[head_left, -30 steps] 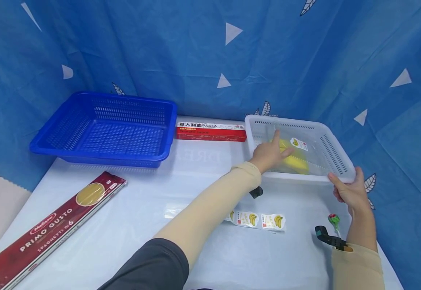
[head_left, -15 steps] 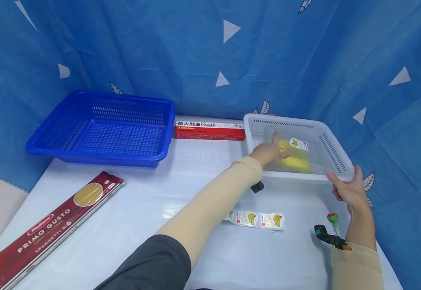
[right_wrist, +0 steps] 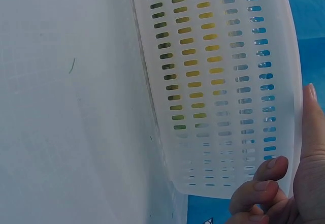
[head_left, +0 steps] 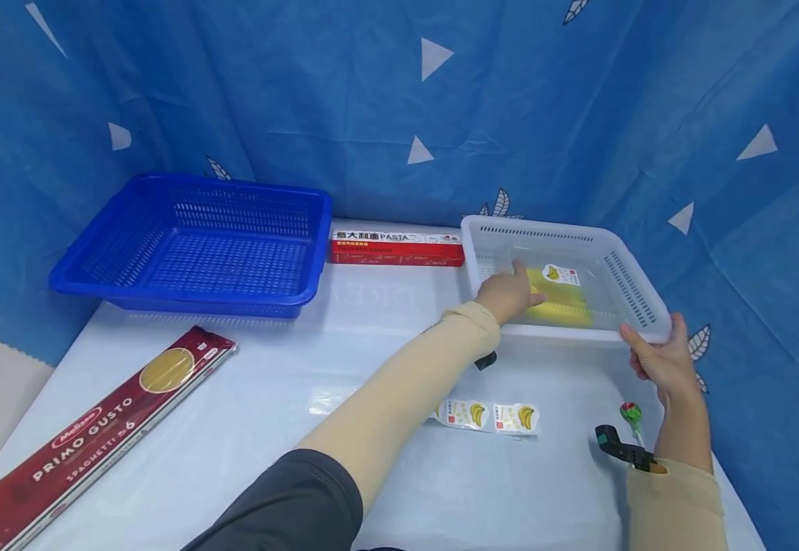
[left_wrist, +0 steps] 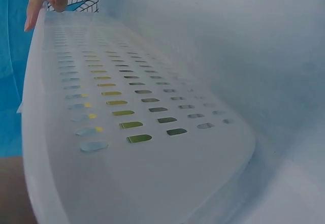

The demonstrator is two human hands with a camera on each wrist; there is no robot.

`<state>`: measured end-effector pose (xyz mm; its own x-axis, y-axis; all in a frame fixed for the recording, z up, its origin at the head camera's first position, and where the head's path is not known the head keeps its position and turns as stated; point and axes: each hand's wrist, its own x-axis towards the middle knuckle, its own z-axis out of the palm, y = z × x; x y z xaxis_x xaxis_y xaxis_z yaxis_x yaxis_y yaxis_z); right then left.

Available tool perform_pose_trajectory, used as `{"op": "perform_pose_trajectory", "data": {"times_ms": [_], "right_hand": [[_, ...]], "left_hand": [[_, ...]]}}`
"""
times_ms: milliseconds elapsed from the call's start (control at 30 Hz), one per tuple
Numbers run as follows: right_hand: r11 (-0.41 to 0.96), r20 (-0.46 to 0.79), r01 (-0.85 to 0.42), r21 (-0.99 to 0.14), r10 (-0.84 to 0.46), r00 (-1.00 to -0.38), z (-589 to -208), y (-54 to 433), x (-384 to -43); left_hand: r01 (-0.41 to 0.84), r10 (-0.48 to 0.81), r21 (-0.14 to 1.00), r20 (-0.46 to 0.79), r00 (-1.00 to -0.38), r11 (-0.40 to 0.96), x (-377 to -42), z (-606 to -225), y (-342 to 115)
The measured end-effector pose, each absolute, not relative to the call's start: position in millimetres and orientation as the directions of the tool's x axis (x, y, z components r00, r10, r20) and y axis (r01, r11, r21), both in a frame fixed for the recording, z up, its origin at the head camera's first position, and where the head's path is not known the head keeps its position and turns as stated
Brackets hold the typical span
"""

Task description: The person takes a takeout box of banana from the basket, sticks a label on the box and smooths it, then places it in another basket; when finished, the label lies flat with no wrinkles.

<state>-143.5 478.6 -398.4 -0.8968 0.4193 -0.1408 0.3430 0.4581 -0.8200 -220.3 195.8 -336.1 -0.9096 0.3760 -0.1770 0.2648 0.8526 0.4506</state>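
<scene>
At the table's right back stands a white plastic basket (head_left: 547,334). Inside it lies a clear plastic bag (head_left: 594,295) over something yellow (head_left: 561,310), with a banana sticker (head_left: 560,274) on the bag. My left hand (head_left: 506,295) reaches over the basket's near-left rim, index finger and thumb spread, fingertips at the bag's left side. My right hand (head_left: 664,366) grips the near-right corner of the rim, thumb on top. In the right wrist view, its curled fingers (right_wrist: 261,191) are under the rim, and yellow shows through the slots.
A blue basket (head_left: 313,287) stands at the back left, beside a red pasta box (head_left: 397,251). A spaghetti pack (head_left: 96,436) lies front left. A strip of banana stickers (head_left: 492,417) lies mid-table, partly under my left arm. A lollipop (head_left: 631,417) lies near my right wrist.
The bag and its sticker have shifted slightly left and straightened in the basket. My left index finger has come down a little. My right hand keeps its grip on the rim.
</scene>
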Motion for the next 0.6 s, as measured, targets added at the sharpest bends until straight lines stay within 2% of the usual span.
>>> {"op": "perform_pose_trajectory", "data": {"times_ms": [367,600], "right_hand": [[0.461,-0.150,0.353,-0.814,0.419,-0.895,-398,477,-144],[0.457,-0.152,0.363,-0.812,0.434,-0.888,-397,476,-144]], "left_hand": [[0.316,0.388,0.400,-0.112,-0.915,0.860,-224,-341,198],[0.345,0.436,0.531,-0.053,-0.898,0.774,-230,-346,195]]}}
